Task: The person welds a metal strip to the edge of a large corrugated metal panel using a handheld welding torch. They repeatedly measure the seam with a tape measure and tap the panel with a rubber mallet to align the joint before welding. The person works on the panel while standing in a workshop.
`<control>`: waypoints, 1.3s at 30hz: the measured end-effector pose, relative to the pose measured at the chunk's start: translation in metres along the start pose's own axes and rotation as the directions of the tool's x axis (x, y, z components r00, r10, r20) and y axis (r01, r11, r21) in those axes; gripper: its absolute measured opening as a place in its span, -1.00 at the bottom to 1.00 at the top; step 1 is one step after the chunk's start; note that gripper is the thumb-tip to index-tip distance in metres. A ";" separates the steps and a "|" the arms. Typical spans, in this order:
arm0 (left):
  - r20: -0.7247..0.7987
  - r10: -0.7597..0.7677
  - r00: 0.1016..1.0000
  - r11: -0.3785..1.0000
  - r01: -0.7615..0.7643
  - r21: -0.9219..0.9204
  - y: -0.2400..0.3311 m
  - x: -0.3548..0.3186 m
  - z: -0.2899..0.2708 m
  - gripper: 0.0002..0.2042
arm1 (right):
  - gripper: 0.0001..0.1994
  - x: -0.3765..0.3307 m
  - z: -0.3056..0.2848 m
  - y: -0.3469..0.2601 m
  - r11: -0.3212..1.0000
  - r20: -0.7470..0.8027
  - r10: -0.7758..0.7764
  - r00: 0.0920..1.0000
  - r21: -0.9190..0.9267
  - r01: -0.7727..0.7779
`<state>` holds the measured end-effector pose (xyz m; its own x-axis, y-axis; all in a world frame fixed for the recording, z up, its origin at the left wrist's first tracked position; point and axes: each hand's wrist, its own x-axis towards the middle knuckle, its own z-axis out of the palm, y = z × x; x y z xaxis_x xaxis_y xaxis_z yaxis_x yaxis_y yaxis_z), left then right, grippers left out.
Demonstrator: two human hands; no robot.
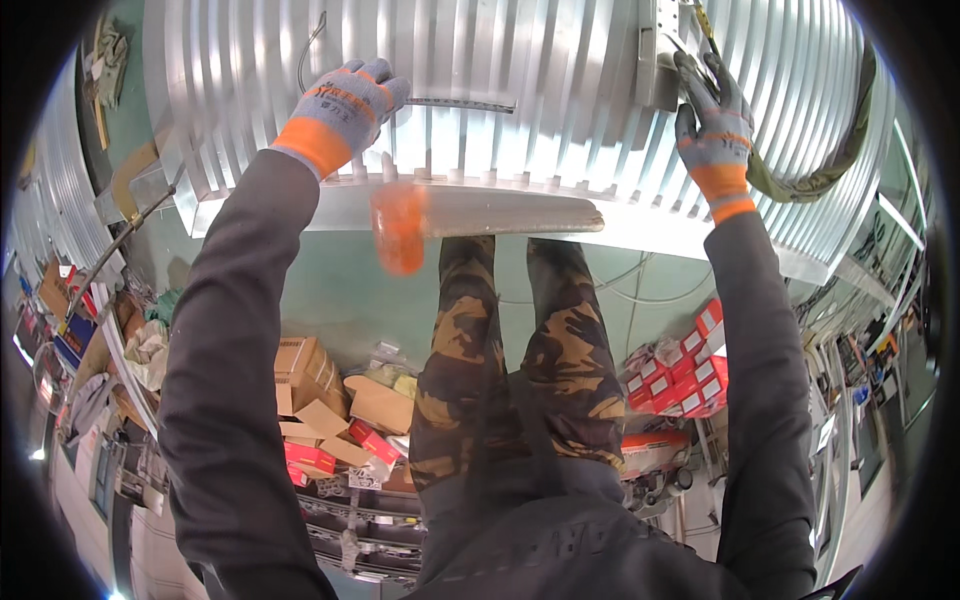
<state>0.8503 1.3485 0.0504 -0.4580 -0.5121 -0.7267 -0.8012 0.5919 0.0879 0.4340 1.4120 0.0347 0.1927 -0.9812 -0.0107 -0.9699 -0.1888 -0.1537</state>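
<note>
My left hand (pixel 350 105), in a grey and orange work glove, is closed over the ribbed silvery metal surface (pixel 560 60). A thin dark strip with fine marks (pixel 465 103) runs out from under its fingers to the right; the fingertips are partly hidden. Farther right, my right hand (pixel 718 125), gloved alike, has its fingers stretched and spread beside a grey metal bracket-like part (pixel 657 60). A narrow yellow and black piece (pixel 706 28) lies just beyond those fingertips. Along the near edge lies a mallet with an orange head (pixel 398 228) and a pale handle (pixel 515 213).
A dark green strap or hose (pixel 850 155) curves along the right side of the ribbed metal. Below stand open cardboard boxes (pixel 308 375) at the left and stacked red and white boxes (pixel 690 370) at the right. A thin cable (pixel 640 298) crosses the green floor.
</note>
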 end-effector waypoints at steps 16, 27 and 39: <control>0.060 0.029 0.998 0.996 -0.034 0.080 0.048 0.010 -0.011 -0.77 | -0.50 -0.111 0.016 -0.189 0.949 0.379 -0.129 0.916 0.317 0.003; 0.107 0.102 0.989 0.958 -0.126 0.256 0.053 0.018 -0.012 -0.74 | -0.48 -0.200 -0.032 -0.181 0.494 0.644 -0.137 0.753 0.703 -0.512; -0.016 0.199 0.980 0.929 -0.183 0.322 0.046 0.016 0.005 -0.81 | -0.57 -0.219 -0.085 -0.199 -0.588 0.933 0.219 0.287 0.361 -0.724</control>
<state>0.8078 1.3709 0.0394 -0.6142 -0.3937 -0.6839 -0.5360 0.8442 -0.0046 0.5725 1.6612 0.1518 -0.0183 -0.2856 -0.9582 0.4848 0.8356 -0.2584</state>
